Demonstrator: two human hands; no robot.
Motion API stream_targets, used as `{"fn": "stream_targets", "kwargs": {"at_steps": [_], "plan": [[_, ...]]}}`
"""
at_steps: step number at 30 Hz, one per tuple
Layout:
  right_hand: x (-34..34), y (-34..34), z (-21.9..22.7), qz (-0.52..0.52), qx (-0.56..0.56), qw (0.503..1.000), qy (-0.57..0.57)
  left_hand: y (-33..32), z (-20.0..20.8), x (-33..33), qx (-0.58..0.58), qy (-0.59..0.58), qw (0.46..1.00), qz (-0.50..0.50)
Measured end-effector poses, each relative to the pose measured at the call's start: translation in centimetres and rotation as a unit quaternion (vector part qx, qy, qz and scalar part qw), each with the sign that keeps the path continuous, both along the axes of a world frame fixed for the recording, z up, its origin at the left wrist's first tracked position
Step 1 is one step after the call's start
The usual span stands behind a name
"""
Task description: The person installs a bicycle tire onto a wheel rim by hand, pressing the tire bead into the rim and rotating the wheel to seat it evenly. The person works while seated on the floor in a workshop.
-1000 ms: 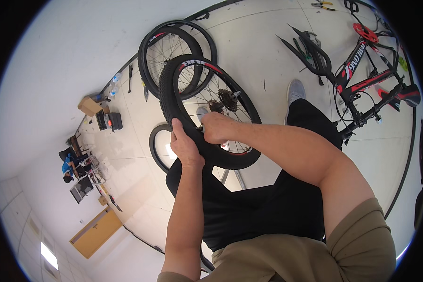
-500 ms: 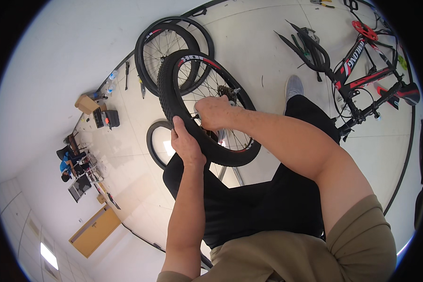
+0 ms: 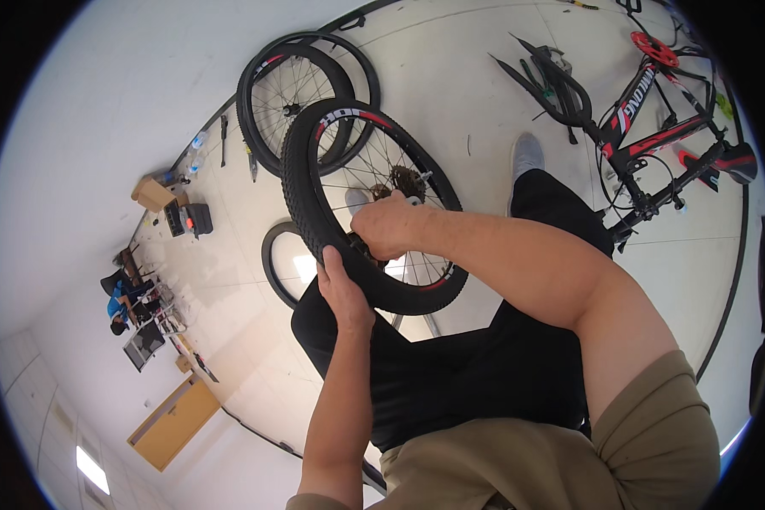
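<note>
A bicycle wheel (image 3: 301, 183) with a knobby black tyre stands tilted in front of me, over my legs. My left hand (image 3: 347, 296) grips the tyre at its near left side, thumb on the sidewall. Bent over the spokes, my right hand (image 3: 391, 228) is closed at the inner edge of the rim, close to my left hand. A dark part shows just below its fingers, but what they hold is hidden. Behind the right hand, the sprocket cassette (image 3: 409, 182) is visible at the hub.
Another wheel (image 3: 338, 76) and a loose tyre lie on the floor beyond. A thin tyre (image 3: 270, 259) is beside my left knee. At right rests a black and red bicycle frame (image 3: 629, 115). Boxes (image 3: 153, 194) stand far left, where a person (image 3: 119, 304) sits.
The wheel has tilted and dropped slightly toward me. Both hands have moved a little lower with it, the right hand staying closed at the rim.
</note>
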State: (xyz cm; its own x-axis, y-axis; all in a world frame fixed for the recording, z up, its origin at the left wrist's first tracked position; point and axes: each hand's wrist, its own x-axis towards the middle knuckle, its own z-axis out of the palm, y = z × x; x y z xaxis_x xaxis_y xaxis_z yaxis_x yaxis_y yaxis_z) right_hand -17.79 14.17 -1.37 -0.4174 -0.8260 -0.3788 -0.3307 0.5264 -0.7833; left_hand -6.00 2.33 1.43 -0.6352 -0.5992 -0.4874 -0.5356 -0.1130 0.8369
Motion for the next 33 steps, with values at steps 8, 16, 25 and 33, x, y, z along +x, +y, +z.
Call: {"fn": "stream_targets", "kwargs": {"at_steps": [8, 16, 25, 33], "plan": [[0.7, 0.0, -0.1, 0.033, 0.037, 0.999, -0.003, -1.8, 3.6, -6.7, -0.008, -0.033, 0.996, -0.08], [0.5, 0.4, 0.3, -0.036, 0.012, 0.999, 0.002, -3.1, 2.4, -9.1, -0.023, -0.082, 0.991, -0.099], [1.0, -0.5, 0.0, -0.093, 0.042, 0.99, -0.097, -3.1, 2.6, -9.2, 0.018, -0.074, 0.994, -0.083], [1.0, 0.0, 0.1, -0.077, 0.014, 0.995, 0.062, -3.0, 2.2, -8.4, 0.008, -0.065, 0.995, -0.073]]}}
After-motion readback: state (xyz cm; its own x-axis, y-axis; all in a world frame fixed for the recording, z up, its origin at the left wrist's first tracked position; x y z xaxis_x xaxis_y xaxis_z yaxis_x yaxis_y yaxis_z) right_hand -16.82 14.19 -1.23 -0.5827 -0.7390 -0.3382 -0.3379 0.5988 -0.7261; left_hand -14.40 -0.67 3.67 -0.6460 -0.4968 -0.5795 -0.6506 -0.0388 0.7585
